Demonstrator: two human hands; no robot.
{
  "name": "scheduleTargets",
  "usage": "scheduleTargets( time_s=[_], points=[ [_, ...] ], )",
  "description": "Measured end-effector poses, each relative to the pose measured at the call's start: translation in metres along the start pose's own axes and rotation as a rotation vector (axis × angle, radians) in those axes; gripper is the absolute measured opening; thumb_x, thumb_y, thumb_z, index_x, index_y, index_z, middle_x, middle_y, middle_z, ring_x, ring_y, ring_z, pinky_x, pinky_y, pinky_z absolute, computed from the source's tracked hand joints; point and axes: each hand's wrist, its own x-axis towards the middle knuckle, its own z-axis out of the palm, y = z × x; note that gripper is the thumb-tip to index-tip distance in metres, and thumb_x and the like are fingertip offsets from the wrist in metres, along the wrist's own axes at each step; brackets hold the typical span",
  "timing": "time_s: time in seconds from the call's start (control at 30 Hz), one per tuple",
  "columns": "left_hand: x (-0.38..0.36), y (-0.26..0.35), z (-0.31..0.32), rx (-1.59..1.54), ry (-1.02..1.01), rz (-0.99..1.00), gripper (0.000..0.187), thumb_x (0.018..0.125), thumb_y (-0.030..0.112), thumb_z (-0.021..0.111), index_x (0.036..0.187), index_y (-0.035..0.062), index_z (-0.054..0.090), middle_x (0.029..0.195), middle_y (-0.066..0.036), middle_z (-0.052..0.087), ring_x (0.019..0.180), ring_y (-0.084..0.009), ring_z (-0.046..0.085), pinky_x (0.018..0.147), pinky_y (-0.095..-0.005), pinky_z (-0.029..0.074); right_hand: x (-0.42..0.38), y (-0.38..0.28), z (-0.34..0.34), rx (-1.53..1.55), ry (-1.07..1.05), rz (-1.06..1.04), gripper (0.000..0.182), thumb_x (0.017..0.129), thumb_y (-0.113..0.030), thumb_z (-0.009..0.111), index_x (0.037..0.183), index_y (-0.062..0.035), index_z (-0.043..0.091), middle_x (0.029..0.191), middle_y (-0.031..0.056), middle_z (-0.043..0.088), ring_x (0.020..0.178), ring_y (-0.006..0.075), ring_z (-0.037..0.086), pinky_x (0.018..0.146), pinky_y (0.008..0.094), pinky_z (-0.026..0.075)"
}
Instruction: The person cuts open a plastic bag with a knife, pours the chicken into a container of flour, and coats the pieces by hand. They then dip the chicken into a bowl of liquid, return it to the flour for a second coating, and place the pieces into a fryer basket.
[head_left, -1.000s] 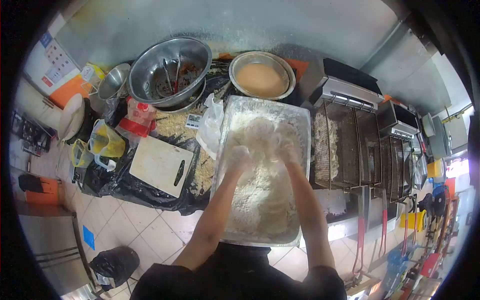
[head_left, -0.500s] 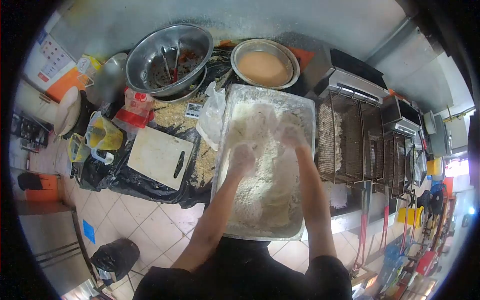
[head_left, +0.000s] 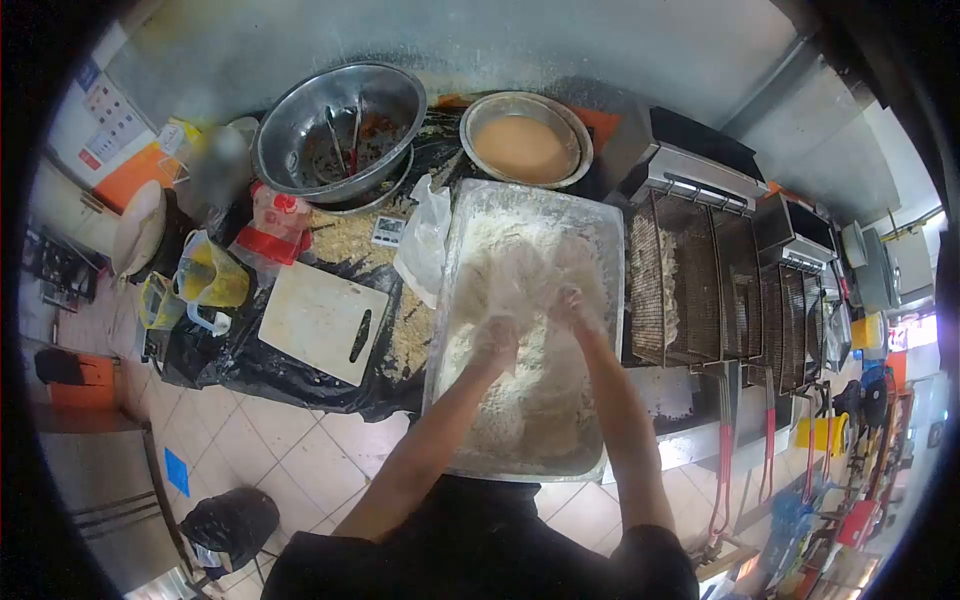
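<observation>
A large metal tray (head_left: 617, 330) of white flour (head_left: 500, 235) lies in front of me. Several flour-coated pieces (head_left: 516, 272) rest in it, their kind hidden by the coating. My left hand (head_left: 496, 338), dusted white, is low in the flour at the near side of these pieces. Its fingers are smeared and blend with the flour, so their pose cannot be made out. My right hand (head_left: 570, 306) is to the right and a little farther in, its fingers curled closed against the coated pieces. What lies inside its grip is hidden.
Behind the tray are a bowl of orange-tan liquid (head_left: 520, 148) and a large steel bowl (head_left: 275, 150) with tongs. Left are a plastic bag (head_left: 426, 240), a timer (head_left: 388, 231), a cutting board (head_left: 315, 320) and a yellowish jug (head_left: 212, 275). Right stand wire fryer baskets (head_left: 690, 280).
My right hand has moved toward me and slightly left, its fingers now curled. My left hand has shifted slightly right and nearer. The whole view has tipped a little, lowering the bowls.
</observation>
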Motion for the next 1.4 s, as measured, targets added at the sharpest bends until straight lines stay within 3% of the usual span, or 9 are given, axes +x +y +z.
scheduleTargets(
  time_s=[0.23,0.3,0.37,0.5,0.57,0.83,0.97,1.07,1.4],
  points=[
    [-0.027,-0.023,0.010,0.818,0.519,0.307,0.027,0.073,0.010,0.050,0.095,-0.0024,0.058,0.084,-0.019,0.060,0.077,-0.0286,0.060,0.072,-0.0351,0.048,0.119,-0.012,-0.001,0.296,0.158,-0.138,0.029,0.077,-0.012,0.043,0.099,0.0040,0.054,0.084,0.0146,0.061,0.074,0.0267,0.058,0.065,0.0403,0.046],
    [-0.025,-0.010,-0.022,-0.399,0.454,0.050,0.027,0.078,0.013,0.045,0.095,-0.0013,0.059,0.083,-0.017,0.061,0.083,-0.0292,0.059,0.082,-0.0358,0.044,0.138,-0.028,0.000,0.305,0.635,-0.159,0.029,0.077,-0.012,0.042,0.098,0.0041,0.053,0.085,0.0141,0.062,0.074,0.0276,0.059,0.067,0.0407,0.047],
    [-0.036,-0.004,-0.044,-0.634,0.499,0.070,0.026,0.080,0.014,0.044,0.096,0.0002,0.059,0.087,-0.016,0.060,0.088,-0.0296,0.057,0.087,-0.0358,0.040,0.125,-0.042,-0.037,0.578,-0.104,0.198,0.031,0.078,-0.012,0.039,0.101,0.0041,0.052,0.090,0.0166,0.061,0.081,0.0295,0.059,0.074,0.0400,0.047],
    [-0.027,0.005,-0.098,-0.762,-0.021,-0.400,0.027,0.083,0.013,0.049,0.105,-0.0014,0.056,0.103,-0.012,0.059,0.089,-0.0278,0.057,0.081,-0.0363,0.043,0.096,-0.035,-0.062,0.816,0.259,0.296,0.022,0.077,-0.008,0.046,0.094,-0.0002,0.057,0.081,0.0163,0.060,0.073,0.0287,0.059,0.068,0.0362,0.048],
    [-0.023,0.011,-0.104,-1.734,0.570,-0.045,0.025,0.083,0.007,0.051,0.106,-0.0022,0.057,0.104,-0.010,0.059,0.092,-0.0230,0.057,0.080,-0.0328,0.044,0.083,-0.028,-0.070,0.973,0.397,0.368,0.019,0.077,-0.007,0.049,0.092,-0.0026,0.060,0.078,0.0146,0.061,0.070,0.0277,0.060,0.066,0.0358,0.048],
    [0.014,0.041,-0.098,-1.999,0.677,0.222,0.025,0.083,0.005,0.054,0.107,-0.0031,0.056,0.108,-0.011,0.057,0.098,-0.0189,0.055,0.087,-0.0274,0.041,0.027,-0.013,-0.101,1.620,-0.301,0.684,0.044,0.075,-0.016,0.064,0.116,-0.0067,0.052,0.113,0.0113,0.055,0.094,0.0151,0.056,0.081,0.0293,0.047],
    [0.011,0.063,-0.131,-1.876,0.406,0.198,0.029,0.080,-0.001,0.052,0.108,0.0014,0.056,0.105,-0.009,0.059,0.098,-0.0171,0.055,0.086,-0.0317,0.042,0.004,-0.013,-0.140,2.211,0.095,0.622,0.031,0.082,-0.017,0.050,0.108,-0.0019,0.057,0.099,0.0114,0.060,0.091,0.0224,0.058,0.078,0.0324,0.047],
    [-0.010,0.067,-0.170,-0.960,0.406,0.249,0.045,0.078,0.002,0.056,0.121,0.0018,0.045,0.112,-0.012,0.056,0.107,-0.0207,0.051,0.096,-0.0327,0.032,-0.001,-0.006,-0.164,2.898,0.049,0.901,0.033,0.091,-0.010,0.030,0.119,0.0030,0.044,0.111,0.0141,0.054,0.095,0.0257,0.056,0.088,0.0362,0.045],
    [-0.037,0.047,-0.128,-1.714,0.457,0.101,0.052,0.075,0.000,0.064,0.122,-0.0011,0.043,0.119,-0.012,0.051,0.107,-0.0194,0.050,0.092,-0.0287,0.042,-0.027,0.098,-0.274,2.517,0.283,0.925,0.019,0.079,-0.002,0.051,0.097,0.0018,0.054,0.087,0.0102,0.058,0.077,0.0150,0.057,0.067,0.0235,0.050]
  ],
)
